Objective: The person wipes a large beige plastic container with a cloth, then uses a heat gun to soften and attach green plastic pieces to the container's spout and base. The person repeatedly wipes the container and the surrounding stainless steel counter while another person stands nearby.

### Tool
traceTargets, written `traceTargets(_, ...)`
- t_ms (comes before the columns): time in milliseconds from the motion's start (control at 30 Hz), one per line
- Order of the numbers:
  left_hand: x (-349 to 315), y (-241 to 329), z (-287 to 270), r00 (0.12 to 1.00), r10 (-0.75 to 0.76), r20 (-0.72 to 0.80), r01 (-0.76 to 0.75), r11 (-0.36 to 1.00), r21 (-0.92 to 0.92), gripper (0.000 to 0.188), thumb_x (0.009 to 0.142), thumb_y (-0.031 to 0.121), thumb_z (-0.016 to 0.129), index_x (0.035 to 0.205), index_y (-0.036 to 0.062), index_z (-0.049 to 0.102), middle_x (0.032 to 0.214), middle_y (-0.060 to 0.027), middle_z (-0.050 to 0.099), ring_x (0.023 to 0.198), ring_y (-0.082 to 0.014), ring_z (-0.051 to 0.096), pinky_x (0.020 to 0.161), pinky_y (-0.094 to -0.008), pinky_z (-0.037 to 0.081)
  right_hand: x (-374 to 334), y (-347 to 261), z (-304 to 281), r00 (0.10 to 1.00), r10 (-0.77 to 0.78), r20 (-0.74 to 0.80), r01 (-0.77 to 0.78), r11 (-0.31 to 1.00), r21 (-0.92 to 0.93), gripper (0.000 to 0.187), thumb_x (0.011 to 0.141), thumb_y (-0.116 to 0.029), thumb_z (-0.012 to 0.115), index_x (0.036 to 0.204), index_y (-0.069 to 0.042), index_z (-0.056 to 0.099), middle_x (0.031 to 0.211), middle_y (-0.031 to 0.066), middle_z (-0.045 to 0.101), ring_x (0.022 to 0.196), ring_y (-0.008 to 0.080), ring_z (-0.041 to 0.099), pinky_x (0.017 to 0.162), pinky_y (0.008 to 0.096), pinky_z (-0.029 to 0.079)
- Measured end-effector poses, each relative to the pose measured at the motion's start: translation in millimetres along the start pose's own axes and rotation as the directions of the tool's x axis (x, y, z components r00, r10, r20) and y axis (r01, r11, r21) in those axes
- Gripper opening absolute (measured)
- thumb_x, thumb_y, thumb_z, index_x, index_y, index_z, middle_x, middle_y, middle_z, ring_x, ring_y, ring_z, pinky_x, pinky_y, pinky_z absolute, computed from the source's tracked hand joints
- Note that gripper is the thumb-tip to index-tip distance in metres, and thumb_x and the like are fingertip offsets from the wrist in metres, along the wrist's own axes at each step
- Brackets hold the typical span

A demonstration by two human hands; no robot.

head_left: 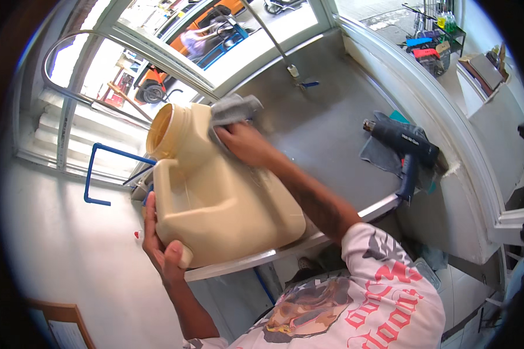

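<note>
"State of the counter (337, 148)?"

"Grey metal, with a soft sheen; a bright strip edges its near side; a large cream jug (247, 203) is at the near left part, its mouth turned to the left."

"And the hands?"

"Apart, both engaged with the jug; the left hand (162, 241) grips its near left corner, thumb on one face and fingers along the side; the right hand (243, 141) grasps a grey cloth (234, 109), which touches the jug's shoulder beside the neck."

"Anything else on the metal?"

"To the right, a dark heat gun (404, 142) on a grey rag (371, 154), well apart from the jug; toward the far side, a tap (293, 71) with a blue handle."

"The room itself?"

"A white wall (58, 232) on the left; a blue pipe (92, 174), bent at corners, stands out before it; a brown-framed board (70, 314) shows low down; daylight enters by the window (262, 46), beyond which vehicles are visible; a pale ledge (488, 145) curves along the right."
</note>
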State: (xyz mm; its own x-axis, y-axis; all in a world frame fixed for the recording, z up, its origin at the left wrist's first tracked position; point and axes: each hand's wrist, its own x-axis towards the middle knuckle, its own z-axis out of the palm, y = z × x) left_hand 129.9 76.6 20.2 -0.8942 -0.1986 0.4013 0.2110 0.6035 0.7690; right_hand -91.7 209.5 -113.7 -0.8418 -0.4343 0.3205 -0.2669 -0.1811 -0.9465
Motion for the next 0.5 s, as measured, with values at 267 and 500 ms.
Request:
traceTargets(267,6,0,7,0.997,-0.051,-0.058,0.055,0.997,0.059,0.114,0.069,0.064,0.062,0.151,-0.0083,0.031,0.126,-0.0219,0.06,0.106,-0.0261,0.064,0.09,-0.0375,0.053,167,35,-7,0.772,0.003,0.636,-0.389,0.793,0.469,0.047,0.103,-0.038,0.045,0.137,-0.008,0.055,0.12,0.0087,0.067,0.111,0.0168,0.06,0.101,0.0333,0.045)
traceTargets(500,3,1,10,0.989,-0.113,-0.092,0.115,0.993,0.021,0.117,0.069,0.069,0.067,0.149,-0.0095,0.035,0.117,-0.0203,0.064,0.106,-0.0267,0.064,0.092,-0.0377,0.052,106,183,-19,0.807,0.122,0.577,-0.373,0.864,0.339,0.045,0.105,-0.036,0.043,0.137,-0.006,0.055,0.124,0.0077,0.065,0.112,0.015,0.06,0.101,0.0335,0.045)
